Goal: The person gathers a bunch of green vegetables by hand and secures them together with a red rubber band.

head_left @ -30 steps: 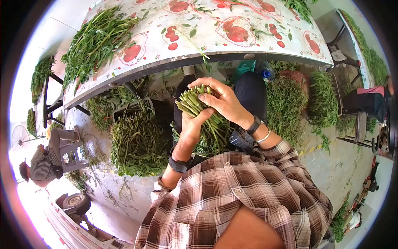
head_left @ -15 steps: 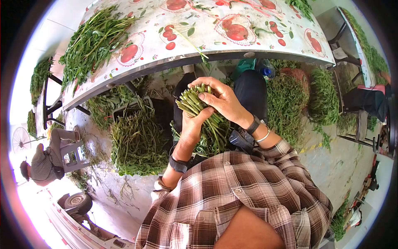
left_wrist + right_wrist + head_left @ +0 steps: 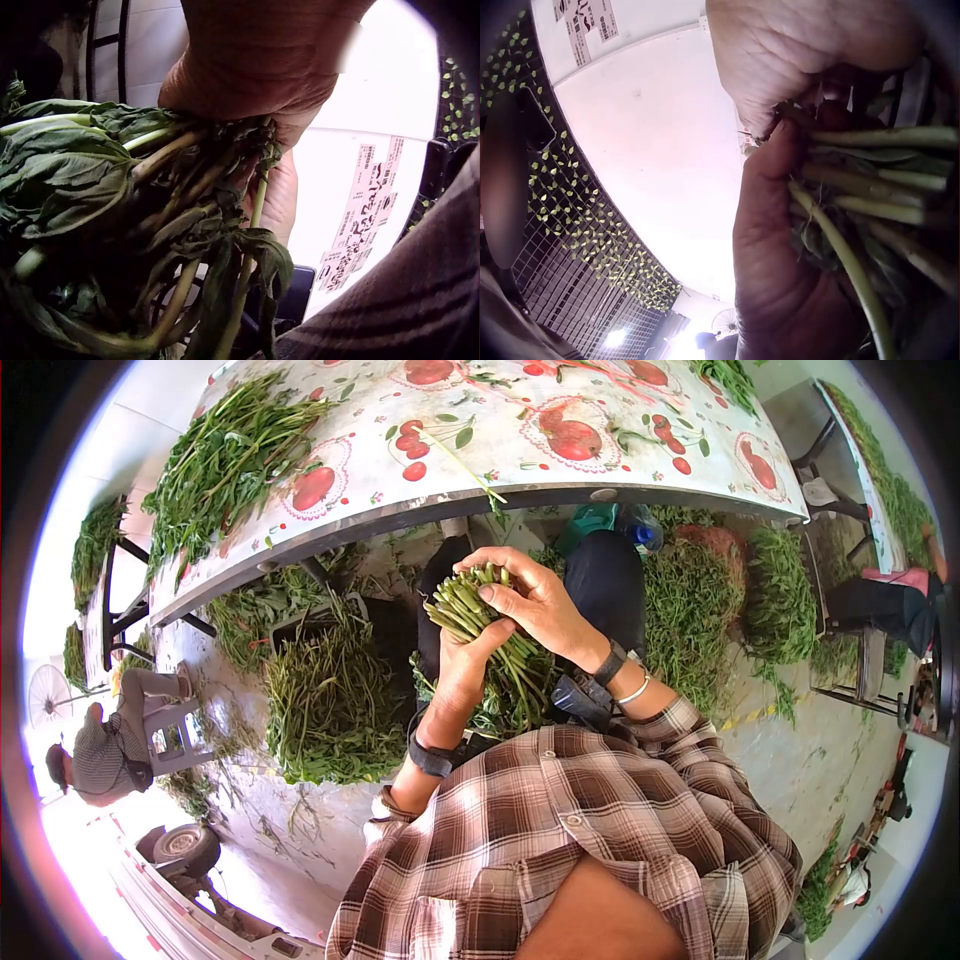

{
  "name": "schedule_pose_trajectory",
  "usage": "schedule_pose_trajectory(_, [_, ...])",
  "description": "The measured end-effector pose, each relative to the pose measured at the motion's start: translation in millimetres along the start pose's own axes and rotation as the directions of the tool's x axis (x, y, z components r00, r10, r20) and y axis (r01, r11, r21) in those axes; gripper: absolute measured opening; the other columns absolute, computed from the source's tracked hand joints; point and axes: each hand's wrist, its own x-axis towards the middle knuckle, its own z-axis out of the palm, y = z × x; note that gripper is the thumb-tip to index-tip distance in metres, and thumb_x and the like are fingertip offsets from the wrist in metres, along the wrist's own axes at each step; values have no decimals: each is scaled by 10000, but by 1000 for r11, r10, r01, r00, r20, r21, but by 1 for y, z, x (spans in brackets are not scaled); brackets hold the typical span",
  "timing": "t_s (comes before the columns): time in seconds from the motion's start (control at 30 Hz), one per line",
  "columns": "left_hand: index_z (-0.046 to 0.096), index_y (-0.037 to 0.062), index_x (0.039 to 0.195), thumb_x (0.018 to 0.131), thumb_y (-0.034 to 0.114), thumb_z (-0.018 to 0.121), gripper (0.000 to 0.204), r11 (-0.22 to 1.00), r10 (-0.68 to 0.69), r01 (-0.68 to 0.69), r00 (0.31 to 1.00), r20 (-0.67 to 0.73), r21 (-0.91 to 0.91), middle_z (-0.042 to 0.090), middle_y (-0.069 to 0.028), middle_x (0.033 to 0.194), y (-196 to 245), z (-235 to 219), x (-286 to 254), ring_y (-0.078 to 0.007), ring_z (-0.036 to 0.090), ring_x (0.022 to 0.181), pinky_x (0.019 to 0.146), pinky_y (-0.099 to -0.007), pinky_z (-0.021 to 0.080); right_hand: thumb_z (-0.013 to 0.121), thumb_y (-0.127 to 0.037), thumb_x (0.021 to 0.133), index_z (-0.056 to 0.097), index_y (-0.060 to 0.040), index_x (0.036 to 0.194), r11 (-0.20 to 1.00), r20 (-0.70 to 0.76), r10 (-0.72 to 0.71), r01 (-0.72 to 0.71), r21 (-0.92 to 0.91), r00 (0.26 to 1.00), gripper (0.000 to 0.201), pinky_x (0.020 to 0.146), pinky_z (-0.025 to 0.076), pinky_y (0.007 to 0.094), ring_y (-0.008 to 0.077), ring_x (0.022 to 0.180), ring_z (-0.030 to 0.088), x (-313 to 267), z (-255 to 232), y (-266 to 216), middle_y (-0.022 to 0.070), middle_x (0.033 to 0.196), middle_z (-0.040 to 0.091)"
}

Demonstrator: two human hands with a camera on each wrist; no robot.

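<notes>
Both hands hold a thick bundle of leafy green stems (image 3: 462,608) above the lap, its cut ends pointing up and away from the body. My left hand (image 3: 463,668) grips the bundle from the left, thumb across the stems. From the right, my right hand (image 3: 545,610) curls over the cut ends with its thumb pressed against them. Dark, partly wilted leaves (image 3: 67,169) hang below the left hand in the left wrist view. Several pale stems (image 3: 892,137) run close past both hands in the right wrist view.
Ahead stands a table (image 3: 450,470) with a fruit-print cover and a heap of greens (image 3: 235,460) at its left. More greens (image 3: 330,705) fill a dark crate on the left; others (image 3: 690,620) lie on the right. A person (image 3: 105,755) sits at far left.
My hands and the bundle stay almost exactly where they were. At the far right edge, another person's arm and dark clothing shift slightly.
</notes>
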Motion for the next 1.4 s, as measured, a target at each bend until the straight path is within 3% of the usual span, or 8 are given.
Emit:
schedule_pose_trajectory(0.07, [511, 30, 1218, 792, -9, 609, 439, 999, -19, 19, 1000, 15, 29, 591, -47, 1106, -1, -3, 0, -153, 589, 985, 850, -298, 487, 567, -85, 925, 520, -44, 1242, 1000, 3, -6, 6, 0, 1000, 323, 830, 431, 221, 52, 919, 507, 1, 1, 1, 28, 1172, 599])
schedule_pose_trajectory(0.3, [511, 31, 1218, 793, -7, 611, 438, 999, -23, 22, 1000, 18, 32, 591, -44, 1102, 0, -2, 0, -152, 589, 981, 850, -297, 486, 560, -79, 929, 507, -23, 1249, 1000, 10, -12, 13, -21, 1000, 329, 911, 437, 260, 95, 1029, 533, 1, -1, 3, 57, 1179, 593])
schedule_pose_trajectory(0.93, [523, 43, 1198, 757, -21, 643, 461, 1000, 23, -24, 999, 35, 12, 600, -35, 1092, 5, 1, -3, -152, 587, 992, 865, -305, 477, 564, -121, 929, 552, -17, 1215, 992, 27, -50, 53, -116, 998, 305, 872, 433, 240, 69, 969, 535, 1, 4, -13, 33, 1152, 616])
schedule_pose_trajectory(1.0, [524, 43, 1200, 757, -21, 646, 463, 999, 31, -31, 999, 31, 17, 600, -34, 1096, 4, 0, -3, -152, 586, 994, 866, -305, 476, 584, -101, 910, 592, -45, 1157, 992, -23, -93, 90, -91, 995, 254, 747, 453, 218, 39, 808, 532, 1, 7, -14, -5, 1022, 628])
schedule_pose_trajectory(1.13, [526, 41, 1207, 760, -19, 648, 467, 999, 29, -30, 999, 37, 35, 600, -34, 1106, 3, -1, -2, -147, 584, 1001, 869, -306, 475, 590, -92, 905, 590, -43, 1161, 989, -22, -104, 101, -112, 994, 261, 751, 460, 218, 40, 820, 548, 1, 6, -16, -2, 1027, 631])
schedule_pose_trajectory(1.2, [528, 40, 1209, 762, -19, 648, 466, 999, 31, -32, 999, 44, 30, 600, -36, 1110, 3, -1, -1, -146, 584, 1003, 871, -305, 474, 576, -102, 916, 554, -19, 1213, 991, 42, -29, 34, -130, 999, 309, 891, 431, 237, 74, 996, 545, -1, 4, -19, 28, 1170, 612])
schedule_pose_trajectory(1.3, [534, 38, 1211, 761, -13, 652, 468, 998, 25, -27, 999, 46, 49, 602, -40, 1118, 6, -1, -2, -144, 583, 1006, 875, -304, 472, 619, -101, 894, 565, -54, 1202, 993, 10, -78, 78, -90, 997, 316, 768, 464, 225, 54, 859, 552, 1, 6, -13, 13, 1072, 617])
schedule_pose_trajectory(1.4, [543, 31, 1199, 756, 5, 669, 461, 996, 37, -40, 998, 48, 76, 605, -40, 1111, 7, 0, -3, -144, 584, 1005, 872, -303, 474, 648, -112, 877, 542, -57, 1228, 994, 41, -86, 89, -68, 995, 371, 825, 465, 247, 81, 924, 551, 4, 5, -14, 29, 1121, 607])
